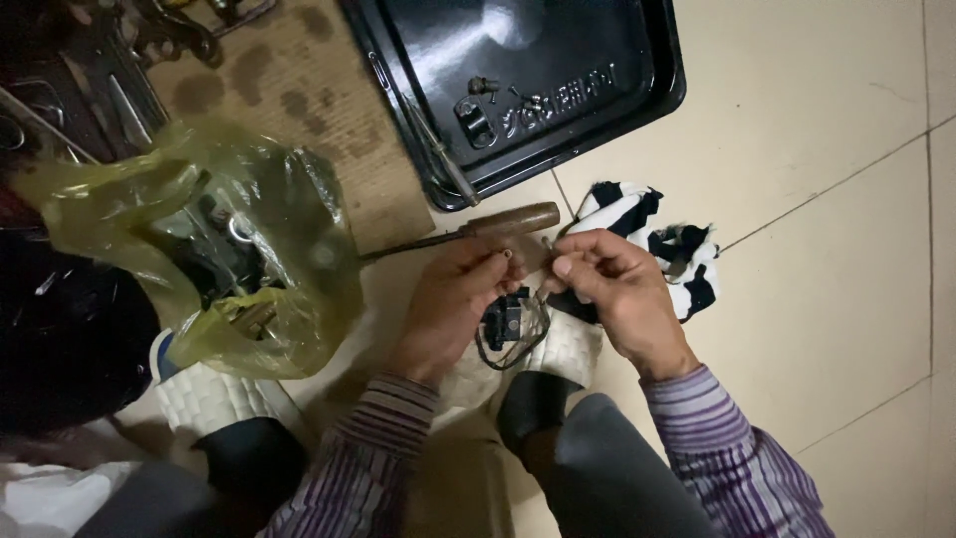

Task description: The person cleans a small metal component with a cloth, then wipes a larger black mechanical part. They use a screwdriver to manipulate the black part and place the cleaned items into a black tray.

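Note:
My left hand (453,304) and my right hand (617,289) meet low over the floor, just above my feet. Between them sits a small black part (506,319) with a thin wire loop (513,354) hanging under it. The left fingers pinch a tiny brass-coloured piece (509,255) at their tips. With its thumb and forefinger the right hand grips a thin wire end beside it. A screwdriver with a wooden handle (513,221) lies on the floor right behind the hands.
A black metal tray (647,70) with several small screws and a clip lies at the top. A yellow plastic bag (214,249) of metal parts stands at the left on cardboard (339,149). A black-and-white cloth (672,254) lies right of my hands. Tools (119,60) fill the upper left.

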